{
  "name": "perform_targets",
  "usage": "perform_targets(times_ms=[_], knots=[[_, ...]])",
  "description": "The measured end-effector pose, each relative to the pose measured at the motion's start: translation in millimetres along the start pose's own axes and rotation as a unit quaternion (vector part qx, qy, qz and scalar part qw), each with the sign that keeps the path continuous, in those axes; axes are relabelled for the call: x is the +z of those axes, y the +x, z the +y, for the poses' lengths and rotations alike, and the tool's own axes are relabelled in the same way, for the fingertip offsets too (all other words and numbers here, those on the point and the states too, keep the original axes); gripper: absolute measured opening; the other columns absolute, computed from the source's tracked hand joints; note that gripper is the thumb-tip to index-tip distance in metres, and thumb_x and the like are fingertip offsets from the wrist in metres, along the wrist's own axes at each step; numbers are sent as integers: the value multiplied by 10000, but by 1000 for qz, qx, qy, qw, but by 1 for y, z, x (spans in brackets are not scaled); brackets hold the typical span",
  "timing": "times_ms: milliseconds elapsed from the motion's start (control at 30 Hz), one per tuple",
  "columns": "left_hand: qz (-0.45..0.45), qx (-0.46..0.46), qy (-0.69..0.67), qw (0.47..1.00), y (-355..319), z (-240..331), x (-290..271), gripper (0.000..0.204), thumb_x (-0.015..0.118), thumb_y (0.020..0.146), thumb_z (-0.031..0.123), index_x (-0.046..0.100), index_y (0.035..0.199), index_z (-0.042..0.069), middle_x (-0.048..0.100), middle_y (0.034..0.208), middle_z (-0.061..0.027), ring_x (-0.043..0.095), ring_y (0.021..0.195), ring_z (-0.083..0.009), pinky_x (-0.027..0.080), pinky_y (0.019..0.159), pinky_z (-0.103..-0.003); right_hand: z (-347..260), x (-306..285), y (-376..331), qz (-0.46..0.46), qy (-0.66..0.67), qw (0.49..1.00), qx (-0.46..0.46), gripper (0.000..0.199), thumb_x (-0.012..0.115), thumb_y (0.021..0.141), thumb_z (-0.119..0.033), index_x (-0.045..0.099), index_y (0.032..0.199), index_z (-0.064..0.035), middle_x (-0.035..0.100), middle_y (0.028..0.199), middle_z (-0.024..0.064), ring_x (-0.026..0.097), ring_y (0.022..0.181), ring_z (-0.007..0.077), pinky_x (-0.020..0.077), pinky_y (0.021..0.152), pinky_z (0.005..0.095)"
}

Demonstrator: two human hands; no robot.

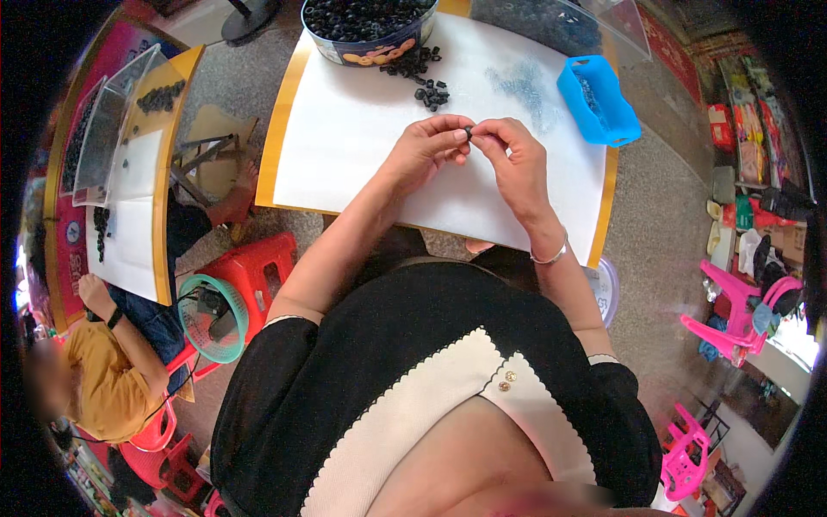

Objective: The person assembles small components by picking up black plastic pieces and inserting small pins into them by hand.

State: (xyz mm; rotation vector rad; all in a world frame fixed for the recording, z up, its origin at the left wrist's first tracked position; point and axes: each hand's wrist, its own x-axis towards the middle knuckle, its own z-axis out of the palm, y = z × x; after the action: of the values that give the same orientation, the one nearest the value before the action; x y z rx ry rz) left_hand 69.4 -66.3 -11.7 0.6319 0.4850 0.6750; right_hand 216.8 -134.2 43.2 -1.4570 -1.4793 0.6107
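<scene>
Over the white-covered table [345,129], my left hand [430,148] and my right hand [514,164] meet at their fingertips. Pinched between them is a small black round part [469,133], mostly covered by my fingers, so its exact kind does not show. The left thumb and forefinger close on it from one side, the right ones from the other. Just beyond my hands lies a loose pile of small black parts [431,95]. It trails back to a round tub [370,49] heaped with similar black pieces.
A blue plastic basket [610,108] with small bits inside stands at the table's right edge. Behind is a clear bin [551,26] of dark pieces. To the left, a co-worker [112,370] sits at another table [142,215]; a green basket [228,332] rests by a red stool [267,267].
</scene>
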Motion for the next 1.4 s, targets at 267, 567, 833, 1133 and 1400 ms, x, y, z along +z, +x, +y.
perform_targets(times_ms=[267,567,833,1133,1400], knots=[[-79,-50,-28,995,-2,2,-10,239,583,865,88,568,1083,-11,614,889,-79,581,740,-115,497,666,-218,5,-4,7,-59,192,969,144,182,643,805,-101,590,960,-22,584,792,20,535,736,87,450,670,236],[-132,-43,-132,982,-6,7,-7,236,584,852,85,558,1063,-18,622,905,-110,586,719,-125,506,647,-220,43,20,58,-3,-39,999,-1,136,582,824,-133,648,898,-40,593,820,54,558,730,151,447,657,282],[-94,-50,-73,992,-7,6,-5,284,611,836,131,528,1067,-13,589,926,-110,545,703,-115,476,582,-205,59,38,81,-63,-252,947,-187,106,575,769,-126,665,823,-116,611,823,59,555,789,271,437,708,379],[-122,-51,-104,986,-4,6,-5,233,591,848,77,569,1059,-18,631,911,-130,602,724,-143,514,642,-241,64,35,79,-72,-252,938,-225,146,592,749,-90,628,886,-122,593,834,44,551,834,244,410,717,376],[-101,-55,-105,988,-1,2,-7,223,588,851,73,571,1057,-12,632,898,-111,592,709,-130,509,640,-229,71,30,75,-34,-277,929,-244,138,596,752,-101,632,885,-119,574,786,47,552,783,239,394,691,367]])
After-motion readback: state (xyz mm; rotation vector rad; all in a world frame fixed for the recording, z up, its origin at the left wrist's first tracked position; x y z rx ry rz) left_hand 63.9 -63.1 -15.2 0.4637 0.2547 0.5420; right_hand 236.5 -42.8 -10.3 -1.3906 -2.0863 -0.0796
